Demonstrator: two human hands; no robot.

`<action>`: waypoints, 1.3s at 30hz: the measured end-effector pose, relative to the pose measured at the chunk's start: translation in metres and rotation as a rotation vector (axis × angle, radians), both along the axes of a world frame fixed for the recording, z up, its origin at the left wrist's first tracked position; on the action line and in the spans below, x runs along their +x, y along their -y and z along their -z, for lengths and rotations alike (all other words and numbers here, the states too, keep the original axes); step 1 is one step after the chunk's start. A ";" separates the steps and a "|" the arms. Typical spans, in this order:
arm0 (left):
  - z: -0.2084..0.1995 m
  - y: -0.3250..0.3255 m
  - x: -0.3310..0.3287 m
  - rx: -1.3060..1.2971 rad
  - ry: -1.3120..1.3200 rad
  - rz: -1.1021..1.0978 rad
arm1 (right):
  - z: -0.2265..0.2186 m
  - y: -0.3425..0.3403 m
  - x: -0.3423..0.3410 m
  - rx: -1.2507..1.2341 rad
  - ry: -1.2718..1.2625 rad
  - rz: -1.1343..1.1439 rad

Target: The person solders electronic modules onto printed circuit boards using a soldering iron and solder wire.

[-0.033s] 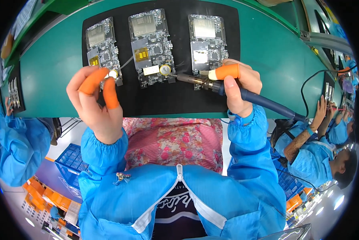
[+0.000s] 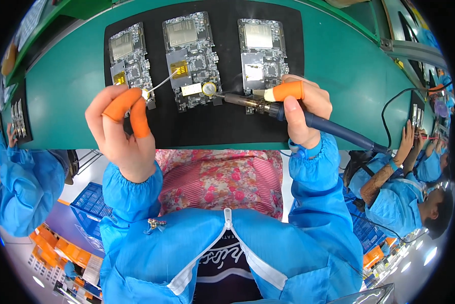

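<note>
My left hand (image 2: 122, 124), with orange finger cots on thumb and forefinger, pinches a thin silvery solder wire (image 2: 162, 82). The wire slants up and right, its end over the yellow tape patch (image 2: 179, 69) on the middle circuit board (image 2: 199, 61); contact there I cannot tell. My right hand (image 2: 308, 109), also in an orange finger cot, grips a soldering iron (image 2: 334, 129) with a dark blue handle. Its tip points left, close beside the round coin-like part (image 2: 209, 89) at the middle board's lower end. The left circuit board (image 2: 136, 76) is partly behind my left fingers.
A third circuit board (image 2: 273, 71) lies on the black mat (image 2: 227, 126) behind the iron. The green bench (image 2: 339, 76) surrounds the mat. The iron's black cord (image 2: 385, 114) loops to the right. Co-workers in blue sit on both sides; a blue crate (image 2: 89, 205) stands lower left.
My left thumb and forefinger have come closer together. The solder wire shows longer now and its end has shifted right, over the middle board. My right hand and the iron look unmoved.
</note>
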State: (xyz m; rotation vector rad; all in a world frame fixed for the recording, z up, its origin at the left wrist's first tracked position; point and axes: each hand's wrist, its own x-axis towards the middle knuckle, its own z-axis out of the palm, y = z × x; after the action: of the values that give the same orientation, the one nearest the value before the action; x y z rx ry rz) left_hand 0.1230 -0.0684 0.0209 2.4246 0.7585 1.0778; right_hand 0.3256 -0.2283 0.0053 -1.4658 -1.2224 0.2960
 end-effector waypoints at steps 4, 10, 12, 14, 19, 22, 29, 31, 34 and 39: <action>-0.011 -0.005 0.004 0.053 -0.128 0.085 | -0.003 -0.001 -0.003 -0.015 0.020 -0.011; 0.002 -0.003 -0.005 -0.072 -0.275 0.175 | 0.002 -0.009 -0.006 0.002 0.046 -0.095; 0.005 -0.001 -0.004 -0.078 -0.272 0.184 | 0.002 -0.010 -0.006 -0.013 0.091 -0.097; 0.007 0.000 -0.004 -0.082 -0.268 0.193 | 0.001 -0.010 -0.006 -0.016 0.100 -0.096; 0.007 0.001 -0.005 -0.118 -0.299 0.191 | -0.001 -0.011 -0.006 -0.043 0.129 -0.094; 0.006 0.000 -0.003 -0.123 -0.342 0.205 | 0.001 -0.011 -0.006 -0.038 0.120 -0.091; 0.006 -0.002 -0.004 -0.079 -0.299 0.224 | -0.003 -0.008 -0.005 -0.013 0.093 -0.083; 0.002 -0.001 -0.004 0.040 -0.235 0.203 | -0.006 -0.002 -0.001 0.002 0.078 -0.073; 0.001 0.002 -0.004 -0.065 -0.149 0.135 | -0.006 0.011 0.006 -0.009 -0.015 0.022; 0.007 0.010 0.001 -0.213 -0.015 0.066 | 0.009 0.036 0.023 0.051 -0.118 0.240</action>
State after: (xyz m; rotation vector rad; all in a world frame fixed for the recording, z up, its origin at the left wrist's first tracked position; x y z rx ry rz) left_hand 0.1239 -0.0781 0.0135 2.2638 0.7519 0.9060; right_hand 0.3482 -0.2647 -0.0033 -1.5114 -0.9430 0.1837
